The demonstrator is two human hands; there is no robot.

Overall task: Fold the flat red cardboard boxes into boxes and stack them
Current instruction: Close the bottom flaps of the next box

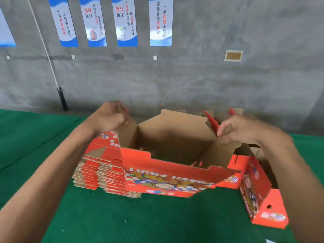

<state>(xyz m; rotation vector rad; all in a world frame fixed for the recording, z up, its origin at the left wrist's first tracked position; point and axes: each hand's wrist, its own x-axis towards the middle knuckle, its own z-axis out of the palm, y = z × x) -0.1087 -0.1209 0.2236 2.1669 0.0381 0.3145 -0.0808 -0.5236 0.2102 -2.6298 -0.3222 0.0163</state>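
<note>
Head view: half-opened red box (168, 165) stands btwn both hands, mouth up, resting on the stack of flat boxes (98, 174) on the green counter (122, 216). Its long axis runs left-right, printed front wall facing near, brown inside wall far. Left hand (109, 118) pinches the left end flap (127, 135); right hand (235, 129) pinches the right end flap (213, 124). Each hand sits at its own end, about equally near. Next move prob. turns on folding those end flaps inward. A folded box (257, 193) lies just right, long axis near-far.
</note>
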